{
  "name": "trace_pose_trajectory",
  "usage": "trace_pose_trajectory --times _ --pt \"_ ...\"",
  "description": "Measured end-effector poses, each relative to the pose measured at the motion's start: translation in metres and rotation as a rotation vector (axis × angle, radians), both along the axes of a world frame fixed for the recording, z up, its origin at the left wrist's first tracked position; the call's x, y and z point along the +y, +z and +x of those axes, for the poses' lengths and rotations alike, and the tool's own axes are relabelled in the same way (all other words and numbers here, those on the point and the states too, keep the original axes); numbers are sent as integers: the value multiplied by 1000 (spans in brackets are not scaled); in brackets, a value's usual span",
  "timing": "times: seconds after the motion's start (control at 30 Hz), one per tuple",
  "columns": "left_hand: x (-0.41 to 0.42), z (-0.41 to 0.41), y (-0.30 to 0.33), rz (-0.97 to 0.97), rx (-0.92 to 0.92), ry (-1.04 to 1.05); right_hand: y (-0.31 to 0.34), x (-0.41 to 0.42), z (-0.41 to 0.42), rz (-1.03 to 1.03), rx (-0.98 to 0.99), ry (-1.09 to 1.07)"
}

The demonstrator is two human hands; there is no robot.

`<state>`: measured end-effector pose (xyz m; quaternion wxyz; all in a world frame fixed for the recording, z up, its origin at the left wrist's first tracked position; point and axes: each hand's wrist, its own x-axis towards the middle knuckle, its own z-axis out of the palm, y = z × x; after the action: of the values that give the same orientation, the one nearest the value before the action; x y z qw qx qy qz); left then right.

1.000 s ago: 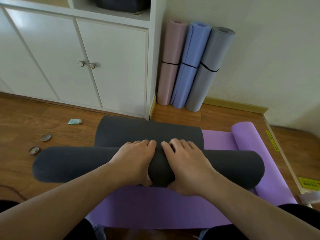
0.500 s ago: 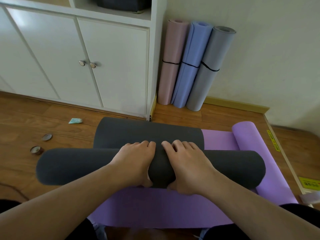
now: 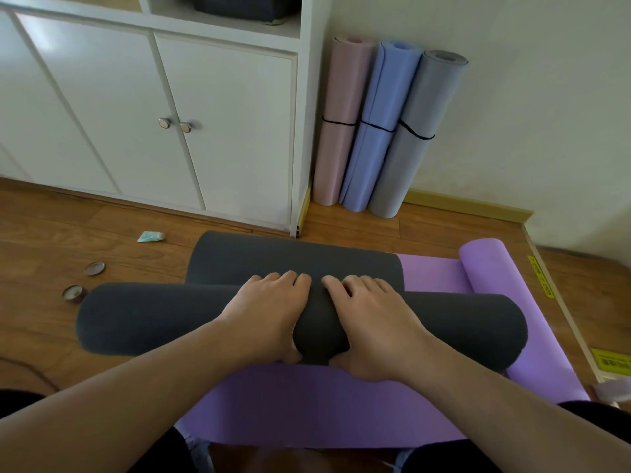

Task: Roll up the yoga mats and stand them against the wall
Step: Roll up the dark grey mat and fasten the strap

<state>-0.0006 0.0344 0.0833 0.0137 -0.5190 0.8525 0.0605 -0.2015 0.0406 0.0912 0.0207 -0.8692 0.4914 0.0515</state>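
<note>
A dark grey yoga mat lies partly rolled across the floor in front of me, its flat end stretching toward the cabinet. My left hand and my right hand rest side by side on the middle of the roll, fingers curved over its top and thumbs tucked at its near side. Under it lies a purple mat, flat, with its far right edge curled into a roll. Three rolled mats stand against the wall: pink, blue, grey, each banded with a black strap.
A white cabinet with two knobs stands ahead on the left. On the wooden floor to the left lie two small round tins and a pale green scrap. A yellow skirting board and a raised floor edge with yellow labels run at the right.
The grey roll has moved slightly forward and right under both hands, leaving a little less flat mat ahead. The hands keep the same hold.
</note>
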Motion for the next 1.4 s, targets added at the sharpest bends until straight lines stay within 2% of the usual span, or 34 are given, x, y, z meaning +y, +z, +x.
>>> trace_pose_trajectory --times 0.17,0.37,0.43,0.6,0.7,0.9,1.2,1.4 --pt "-2 0 5 79 52 25 -2 0 2 -18 36 11" --pt "2 -2 -3 -62 -72 1 -1 -5 -1 -12 -52 -11" --pt "1 -2 -4 -74 -54 8 -1 -4 -1 -10 -57 -10" --pt "-4 2 4 35 31 30 3 -1 -1 -5 54 -4" --pt "-1 1 3 80 17 25 -2 -1 0 24 37 -14" --pt "3 -1 -5 -36 -83 -16 -1 -4 -4 44 -47 -23" --pt "-2 2 7 74 25 33 0 1 2 11 23 -15" --pt "3 0 -6 -55 -70 -12 -1 -3 -1 13 -49 -34"
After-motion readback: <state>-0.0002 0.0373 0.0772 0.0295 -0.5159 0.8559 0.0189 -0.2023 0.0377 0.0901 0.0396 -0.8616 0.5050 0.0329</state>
